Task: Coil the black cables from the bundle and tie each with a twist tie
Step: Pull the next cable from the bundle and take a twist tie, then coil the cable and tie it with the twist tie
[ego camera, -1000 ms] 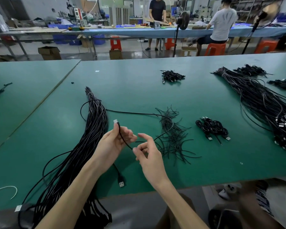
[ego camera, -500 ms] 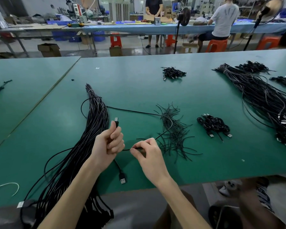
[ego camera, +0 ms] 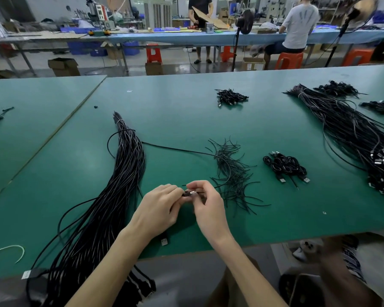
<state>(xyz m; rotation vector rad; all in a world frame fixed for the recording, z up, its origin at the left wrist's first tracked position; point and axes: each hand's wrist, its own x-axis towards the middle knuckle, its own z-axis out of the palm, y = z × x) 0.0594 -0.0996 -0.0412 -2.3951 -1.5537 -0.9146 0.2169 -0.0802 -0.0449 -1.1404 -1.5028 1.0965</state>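
Right now both hands meet low in the centre of the frame, above the green table [ego camera: 275,120]. The left hand [ego camera: 157,209] has its fingers curled in, and their tips pinch the black body of a small plug [ego camera: 190,193]. The right hand [ego camera: 206,207] closes thumb and forefinger on the plug's metal end from the other side, its remaining fingers bent loosely beneath. So the plug sits directly between the two sets of fingertips, touching both. The loose cable [ego camera: 177,149] that ends there leaves the right hand's fingers and loops up through the twist ties [ego camera: 233,173] scattered just right of the hands. It then runs left across the table to the bundle [ego camera: 120,185] of black cables, which stretches from the frame's upper middle down to the lower left and past the table's near edge. A second USB plug [ego camera: 164,241] lies on the table under the left wrist. Right of the twist ties lies a small heap of coiled cables [ego camera: 284,166]; further right, at the frame's edge, lies another long bundle [ego camera: 353,134]
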